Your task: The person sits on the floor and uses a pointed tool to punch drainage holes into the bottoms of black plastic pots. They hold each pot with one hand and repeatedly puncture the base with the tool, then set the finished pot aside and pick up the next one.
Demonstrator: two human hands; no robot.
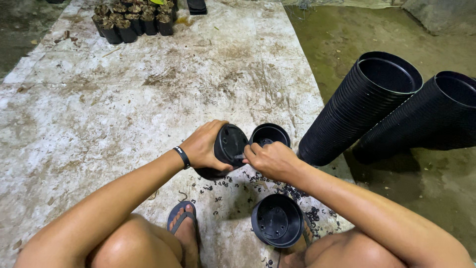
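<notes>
My left hand (204, 146) grips a black plastic pot (225, 149) tipped on its side, its base turned toward my right hand. My right hand (267, 160) is closed around a small thin tool whose tip touches the pot's base; the tool is mostly hidden by my fingers. A second black pot (270, 134) stands upright just behind my right hand. A third black pot (277, 221) rests on the ground between my knees, its inside bottom showing.
Two long stacks of nested black pots (357, 106) (426, 119) lie on their sides at the right. Small black plastic scraps (258, 181) litter the white sheet (124, 99). Several filled seedling bags (131, 20) stand at the far top. My sandalled foot (183, 223) is below.
</notes>
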